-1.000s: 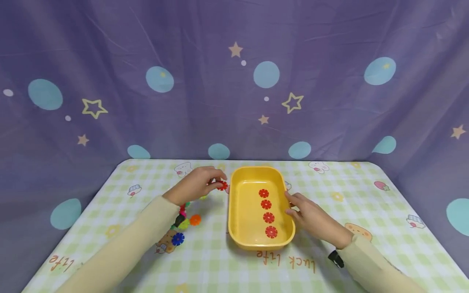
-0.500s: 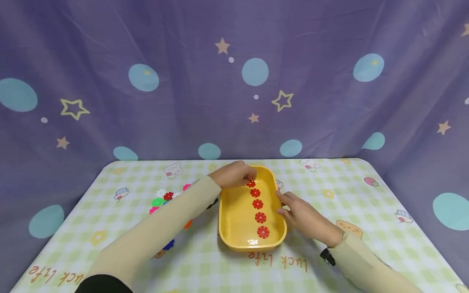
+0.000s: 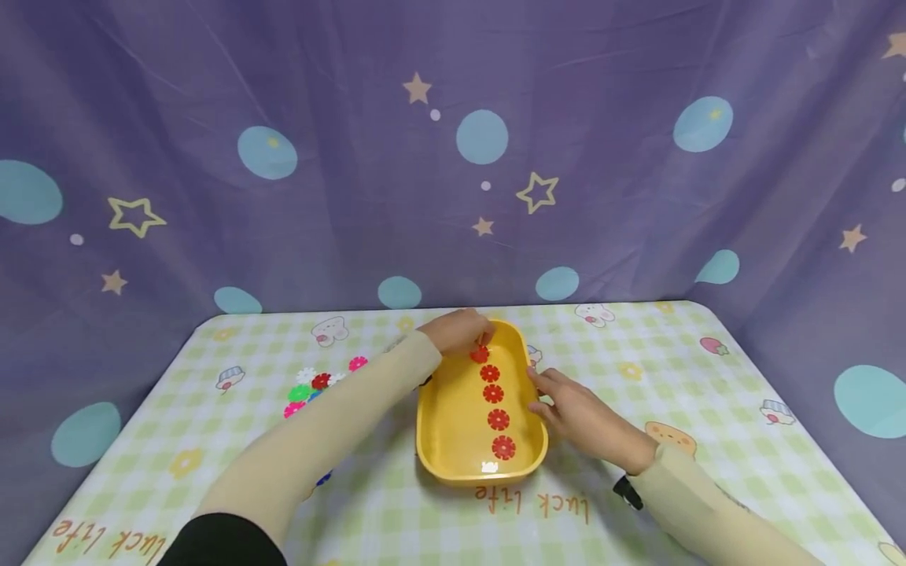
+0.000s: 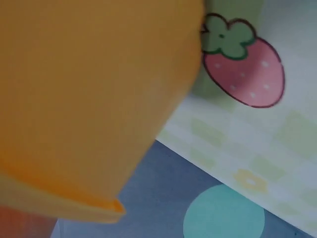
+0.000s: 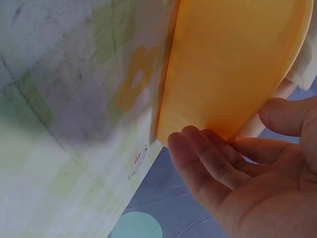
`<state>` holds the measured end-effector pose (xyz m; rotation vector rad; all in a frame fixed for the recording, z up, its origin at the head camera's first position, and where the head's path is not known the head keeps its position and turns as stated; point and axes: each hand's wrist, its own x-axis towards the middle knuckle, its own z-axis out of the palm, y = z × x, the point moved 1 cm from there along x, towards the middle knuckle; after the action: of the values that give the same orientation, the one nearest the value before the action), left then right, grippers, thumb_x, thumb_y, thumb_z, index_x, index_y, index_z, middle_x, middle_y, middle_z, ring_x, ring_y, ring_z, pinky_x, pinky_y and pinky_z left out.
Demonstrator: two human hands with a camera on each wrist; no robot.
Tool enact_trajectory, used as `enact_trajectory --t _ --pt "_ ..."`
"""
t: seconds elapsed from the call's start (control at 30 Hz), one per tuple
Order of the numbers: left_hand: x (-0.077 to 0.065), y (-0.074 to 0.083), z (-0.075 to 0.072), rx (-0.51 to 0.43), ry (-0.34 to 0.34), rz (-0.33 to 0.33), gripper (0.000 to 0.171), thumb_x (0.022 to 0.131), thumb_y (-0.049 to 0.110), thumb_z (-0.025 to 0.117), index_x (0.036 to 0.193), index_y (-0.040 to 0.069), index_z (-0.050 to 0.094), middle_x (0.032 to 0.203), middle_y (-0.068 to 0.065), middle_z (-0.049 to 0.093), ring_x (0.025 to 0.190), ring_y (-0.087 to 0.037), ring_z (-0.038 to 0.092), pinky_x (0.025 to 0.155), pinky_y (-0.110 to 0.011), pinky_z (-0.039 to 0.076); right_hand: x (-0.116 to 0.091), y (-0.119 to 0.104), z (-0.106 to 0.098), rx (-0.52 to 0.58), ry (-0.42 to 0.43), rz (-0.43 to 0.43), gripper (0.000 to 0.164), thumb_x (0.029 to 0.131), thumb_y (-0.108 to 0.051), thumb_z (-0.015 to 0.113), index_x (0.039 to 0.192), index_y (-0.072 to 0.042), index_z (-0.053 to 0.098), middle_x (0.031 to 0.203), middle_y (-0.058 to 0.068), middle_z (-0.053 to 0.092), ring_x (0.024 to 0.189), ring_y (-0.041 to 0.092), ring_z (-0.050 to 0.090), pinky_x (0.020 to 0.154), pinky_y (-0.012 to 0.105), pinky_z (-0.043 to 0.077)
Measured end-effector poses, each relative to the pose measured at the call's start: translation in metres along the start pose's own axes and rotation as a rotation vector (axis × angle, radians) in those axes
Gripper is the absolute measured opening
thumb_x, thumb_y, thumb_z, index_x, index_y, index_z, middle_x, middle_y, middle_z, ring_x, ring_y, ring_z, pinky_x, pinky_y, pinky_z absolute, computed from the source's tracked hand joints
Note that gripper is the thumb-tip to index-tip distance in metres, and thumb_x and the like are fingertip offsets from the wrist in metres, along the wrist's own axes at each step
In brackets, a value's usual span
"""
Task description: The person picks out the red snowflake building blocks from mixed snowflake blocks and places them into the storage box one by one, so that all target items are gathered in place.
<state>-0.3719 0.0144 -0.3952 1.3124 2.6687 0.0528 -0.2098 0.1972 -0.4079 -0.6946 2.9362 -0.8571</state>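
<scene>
Five reds (image 3: pixel 499 420) in the tray (image 3: pixel 449 413) now, up from four.
Left hand (image 3: pixel 458 331) moved the fifth red (image 3: pixel 480 354) in from left of the tray within the last second; it's at the row's far end, under bent fingers. Can't tell if it's pinched or released. Right hand (image 3: pixel 576 415) rests against the tray's right side, not clenched. I'd count the row one longer, pending release.

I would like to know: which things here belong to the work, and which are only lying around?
Seemingly in use:
yellow tray
red flower discs inside it
left hand
right hand

Probably lying around for now:
loose coloured pieces on the tablecloth
</scene>
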Motion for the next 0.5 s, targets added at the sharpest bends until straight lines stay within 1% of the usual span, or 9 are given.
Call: enact_trajectory --t 0.07,0.13,0.23,0.37,0.43,0.5 --pt "-0.001 -0.001 0.002 -0.006 -0.010 -0.013 0.018 0.088 -0.002 0.060 0.098 0.010 0.068 0.086 -0.001 0.062 0.073 -0.014 0.052 0.071 -0.021 0.045 0.000 -0.001 0.001 -0.002 0.000 0.001 0.053 0.093 -0.013 0.061 0.137 0.007 0.042 0.109 0.008 0.055 0.093 0.013 0.057 0.074 0.026 0.050" --pt "-0.002 -0.001 0.002 -0.010 -0.017 -0.012 0.021 0.089 -0.003 0.059 0.103 0.010 0.067 0.091 -0.002 0.063 0.075 -0.014 0.053 0.073 -0.021 0.046 0.000 -0.002 0.000 -0.005 0.001 0.001 0.053 0.093 -0.014 0.062 0.137 0.007 0.042 0.109 0.008 0.055 0.094 0.014 0.058 0.075 0.027 0.050" --pt "-0.006 0.000 -0.002 -0.022 -0.037 0.004 0.022 0.089 -0.004 0.057 0.101 0.009 0.069 0.089 -0.002 0.065 0.073 -0.014 0.053 0.072 -0.023 0.046 0.000 -0.002 0.000 -0.009 0.005 -0.005 0.053 0.093 -0.014 0.062 0.137 0.008 0.042 0.109 0.008 0.056 0.097 0.015 0.059 0.077 0.028 0.050" --pt "-0.010 0.000 -0.003 -0.047 -0.094 0.015 0.023 0.089 -0.003 0.055 0.097 0.010 0.072 0.089 -0.002 0.067 0.075 -0.013 0.054 0.074 -0.025 0.046 0.000 -0.002 0.000 -0.012 0.007 -0.006 0.053 0.093 -0.015 0.061 0.137 0.007 0.042 0.110 0.008 0.056 0.098 0.016 0.058 0.078 0.029 0.050" --pt "-0.011 0.000 -0.002 -0.081 -0.140 -0.003 0.026 0.089 -0.003 0.055 0.100 0.012 0.073 0.093 0.000 0.068 0.080 -0.013 0.057 0.077 -0.026 0.047 0.000 -0.001 0.000 -0.011 0.007 -0.004 0.054 0.093 -0.015 0.061 0.138 0.007 0.041 0.109 0.008 0.056 0.096 0.014 0.058 0.078 0.028 0.050" --pt "-0.012 0.001 -0.001 -0.098 -0.183 -0.022 0.029 0.090 -0.003 0.056 0.107 0.015 0.071 0.101 0.002 0.067 0.089 -0.012 0.058 0.083 -0.026 0.047 0.000 0.000 0.001 -0.008 0.005 0.000 0.054 0.093 -0.015 0.061 0.138 0.007 0.041 0.109 0.007 0.056 0.094 0.013 0.057 0.076 0.027 0.050"
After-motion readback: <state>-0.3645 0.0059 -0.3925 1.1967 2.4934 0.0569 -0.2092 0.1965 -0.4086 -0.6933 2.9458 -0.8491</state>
